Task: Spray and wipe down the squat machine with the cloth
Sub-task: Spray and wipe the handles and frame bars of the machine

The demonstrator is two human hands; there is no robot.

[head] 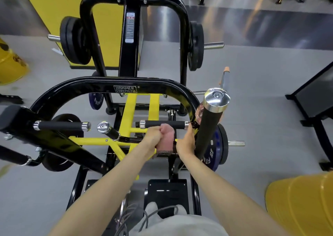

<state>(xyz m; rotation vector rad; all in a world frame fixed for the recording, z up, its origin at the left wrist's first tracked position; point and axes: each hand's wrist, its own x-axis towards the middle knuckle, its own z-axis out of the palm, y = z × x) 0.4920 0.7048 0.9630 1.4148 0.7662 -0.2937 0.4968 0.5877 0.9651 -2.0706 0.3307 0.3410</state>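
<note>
The person stands at the near end of the squat machine [100, 86], both bare arms reaching forward over its black footplate [167, 190]. The left hand [153, 136] is curled into a fist around a pink cloth [166, 142], gripping it tightly. The top of the cloth lies against the near side of a short horizontal black handle [162, 124] with chrome end caps, right of the machine's middle, and the rest hangs below the fist.

The right hand [185, 143] is just beside the cloth, its thumb pointing up toward the right end of that handle. Its fingers are hidden behind a tall upright padded handle [207, 127] with a chrome cap, so its grip cannot be told. A pinkish clear object [199, 112] shows behind the upright handle, too hidden to identify.

Yellow frame bars [129, 109] run under the handles. Black weight plates [75, 40] hang on the far rack, and a blue plate [216, 151] sits at the machine's right edge.
</note>
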